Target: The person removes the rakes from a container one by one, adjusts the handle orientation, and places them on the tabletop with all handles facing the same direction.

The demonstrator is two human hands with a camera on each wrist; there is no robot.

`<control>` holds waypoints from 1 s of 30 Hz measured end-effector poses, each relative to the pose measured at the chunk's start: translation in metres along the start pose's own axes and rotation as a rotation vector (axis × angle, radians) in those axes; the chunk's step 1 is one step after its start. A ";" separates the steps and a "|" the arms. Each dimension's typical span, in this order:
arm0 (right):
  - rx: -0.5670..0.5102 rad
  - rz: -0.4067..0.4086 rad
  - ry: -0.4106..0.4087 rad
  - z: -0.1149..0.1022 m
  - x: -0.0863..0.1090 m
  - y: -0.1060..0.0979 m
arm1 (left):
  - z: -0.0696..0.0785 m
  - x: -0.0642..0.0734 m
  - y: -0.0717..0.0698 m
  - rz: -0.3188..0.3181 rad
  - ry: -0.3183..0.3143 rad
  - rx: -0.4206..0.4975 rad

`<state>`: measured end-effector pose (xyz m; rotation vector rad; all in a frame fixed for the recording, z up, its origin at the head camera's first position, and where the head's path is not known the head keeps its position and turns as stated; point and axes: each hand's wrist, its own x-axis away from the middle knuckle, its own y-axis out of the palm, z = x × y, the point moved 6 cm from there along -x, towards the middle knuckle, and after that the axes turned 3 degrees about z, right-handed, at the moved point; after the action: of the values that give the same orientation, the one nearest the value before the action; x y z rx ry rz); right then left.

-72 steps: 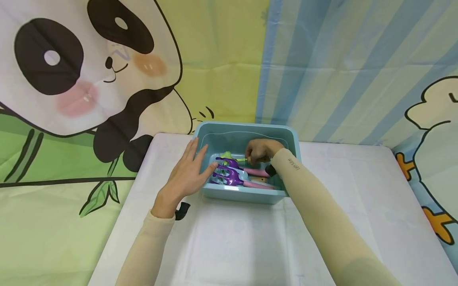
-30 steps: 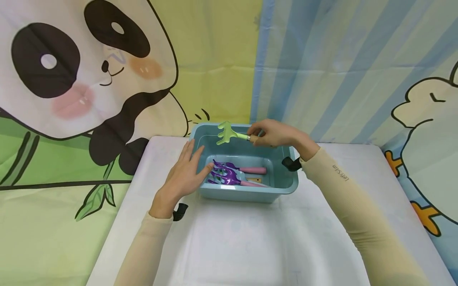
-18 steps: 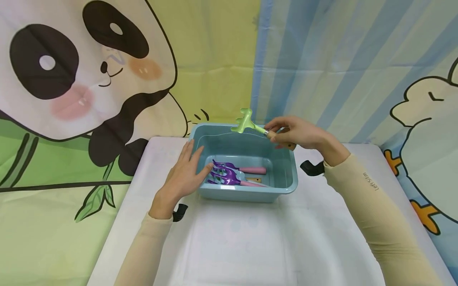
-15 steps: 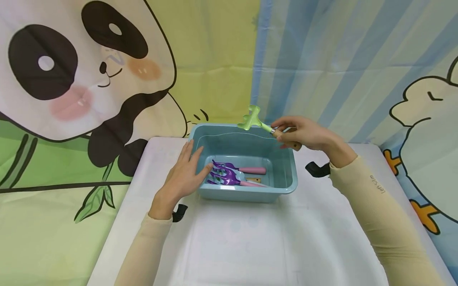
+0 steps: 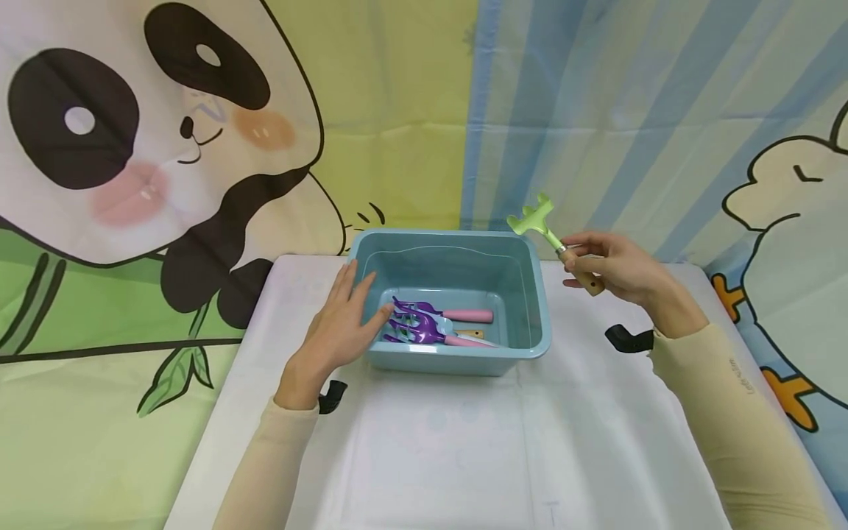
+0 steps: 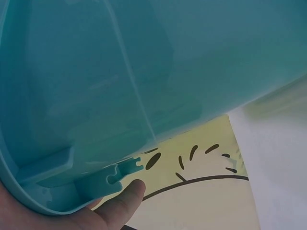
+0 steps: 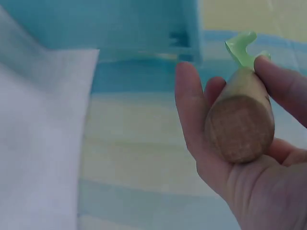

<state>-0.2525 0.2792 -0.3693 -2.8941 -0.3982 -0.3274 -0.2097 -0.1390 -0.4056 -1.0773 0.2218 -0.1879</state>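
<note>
My right hand (image 5: 612, 269) holds a small hand rake by its wooden handle (image 5: 583, 274), in the air just past the right end of a blue plastic basin (image 5: 457, 361). The rake's light green tined head (image 5: 532, 219) points up and away. In the right wrist view the round butt of the handle (image 7: 240, 128) faces the camera, thumb on one side and fingers on the other. My left hand (image 5: 334, 331) lies with straight, spread fingers on the basin's left rim. Inside the basin are purple rakes with pink handles (image 5: 469, 316) and a wooden handle end (image 5: 472, 333).
The basin stands on a white-covered table (image 5: 450, 449) against a printed cloth backdrop (image 5: 404, 132) with a panda and a duck. White tabletop extends in front and to the right of the basin. A black strap end (image 5: 628, 339) hangs at my right wrist.
My right hand has lifted the green rake out of the basin and carried it right, past the rim, the head turning upward. The left hand has stayed on the left rim.
</note>
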 end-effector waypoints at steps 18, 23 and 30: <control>-0.394 0.237 0.216 0.128 -0.001 -0.024 | 0.001 0.003 -0.001 0.023 0.007 0.006; -0.449 0.279 0.289 0.152 -0.001 -0.026 | 0.000 0.002 0.000 0.023 0.014 0.002; -0.488 0.325 0.369 0.173 -0.003 -0.026 | 0.000 0.002 0.000 0.024 0.012 0.012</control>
<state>-0.2297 0.3423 -0.5311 -3.1749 0.2473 -0.9969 -0.2080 -0.1390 -0.4056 -1.0614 0.2438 -0.1739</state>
